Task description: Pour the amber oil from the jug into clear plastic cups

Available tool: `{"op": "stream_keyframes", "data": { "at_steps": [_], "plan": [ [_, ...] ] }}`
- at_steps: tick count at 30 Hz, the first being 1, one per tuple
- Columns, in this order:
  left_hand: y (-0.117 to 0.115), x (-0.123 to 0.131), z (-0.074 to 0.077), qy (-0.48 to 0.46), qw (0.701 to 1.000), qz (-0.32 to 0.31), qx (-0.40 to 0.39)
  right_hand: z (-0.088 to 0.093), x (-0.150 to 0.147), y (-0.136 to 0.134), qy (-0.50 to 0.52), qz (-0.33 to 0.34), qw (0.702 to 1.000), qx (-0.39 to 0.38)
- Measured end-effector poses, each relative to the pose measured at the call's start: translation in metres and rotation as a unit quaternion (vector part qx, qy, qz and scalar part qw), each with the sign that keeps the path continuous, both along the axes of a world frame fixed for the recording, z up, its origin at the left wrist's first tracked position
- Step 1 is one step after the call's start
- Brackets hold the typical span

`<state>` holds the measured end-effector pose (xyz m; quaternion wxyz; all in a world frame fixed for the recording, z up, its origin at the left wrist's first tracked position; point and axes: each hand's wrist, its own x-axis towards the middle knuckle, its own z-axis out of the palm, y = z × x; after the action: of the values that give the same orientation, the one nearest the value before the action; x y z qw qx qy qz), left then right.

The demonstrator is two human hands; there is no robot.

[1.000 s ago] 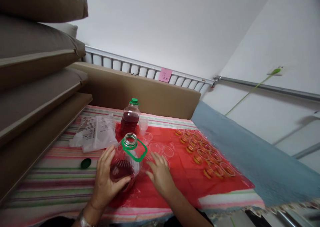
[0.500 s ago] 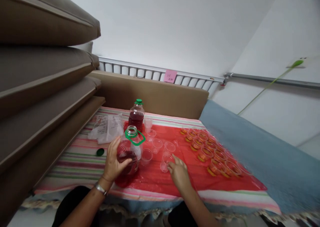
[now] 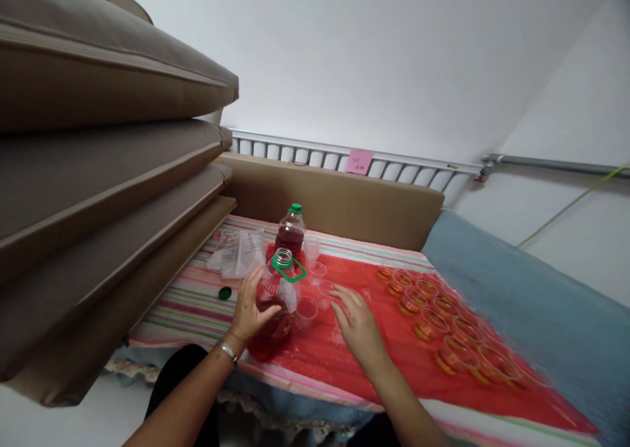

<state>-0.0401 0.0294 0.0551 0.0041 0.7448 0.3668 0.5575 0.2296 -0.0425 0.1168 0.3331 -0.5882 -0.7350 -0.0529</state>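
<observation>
My left hand is wrapped round an uncapped clear jug with a green neck ring and handle, partly full of dark red liquid. It stands on a red plastic sheet. My right hand hovers over the sheet to the jug's right, fingers spread, holding nothing. Clear empty cups stand between the hands and just beyond them. A second bottle with a green cap, also holding red liquid, stands behind the jug.
Several filled cups with orange bases line the sheet's right side. A green cap and a clear plastic bag lie on the striped cloth at left. Stacked brown cushions rise on the left; a blue cloth covers the right.
The camera has pulled back and turned right. My right hand has moved off the toppled cup and opened over the sheet. My left hand has stayed on the jug.
</observation>
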Motion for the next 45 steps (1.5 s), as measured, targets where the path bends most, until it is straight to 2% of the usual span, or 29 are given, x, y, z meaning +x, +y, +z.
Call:
{"op": "stream_keyframes", "data": {
  "at_steps": [2, 4, 10, 14, 20, 25, 29, 34, 40, 45],
  "plan": [
    [0.000, -0.001, 0.000, -0.001, 1.000, -0.003, 0.001, 0.008, 0.004, 0.013, -0.041, -0.041, 0.996, -0.064],
    [0.000, -0.001, -0.001, -0.003, 1.000, -0.006, 0.001, 0.009, 0.014, 0.028, -0.078, -0.086, 0.985, -0.128],
    [0.001, 0.000, -0.001, -0.007, 1.000, -0.014, -0.005, -0.019, 0.026, 0.061, -0.133, -0.140, 0.962, -0.194],
    [-0.001, 0.000, 0.001, -0.005, 1.000, -0.014, -0.012, -0.036, 0.020, 0.075, -0.150, -0.148, 0.953, -0.216],
    [-0.002, -0.001, 0.003, 0.001, 1.000, -0.018, -0.012, -0.043, 0.021, 0.078, -0.163, -0.137, 0.948, -0.234],
    [-0.002, 0.000, 0.001, -0.001, 1.000, -0.020, -0.014, -0.039, 0.021, 0.065, -0.168, -0.131, 0.946, -0.243],
    [-0.002, 0.000, 0.001, -0.001, 1.000, -0.021, -0.017, -0.025, 0.018, 0.067, -0.167, -0.137, 0.947, -0.239],
    [-0.002, -0.001, 0.002, 0.000, 1.000, -0.021, -0.021, -0.013, 0.018, 0.103, -0.157, -0.153, 0.948, -0.231],
    [-0.002, 0.000, 0.000, -0.003, 0.999, -0.015, -0.032, -0.030, 0.009, 0.158, -0.154, -0.153, 0.944, -0.250],
    [-0.003, 0.001, 0.000, -0.007, 0.999, -0.017, -0.027, -0.040, 0.002, 0.168, -0.157, -0.136, 0.944, -0.257]
  ]
}}
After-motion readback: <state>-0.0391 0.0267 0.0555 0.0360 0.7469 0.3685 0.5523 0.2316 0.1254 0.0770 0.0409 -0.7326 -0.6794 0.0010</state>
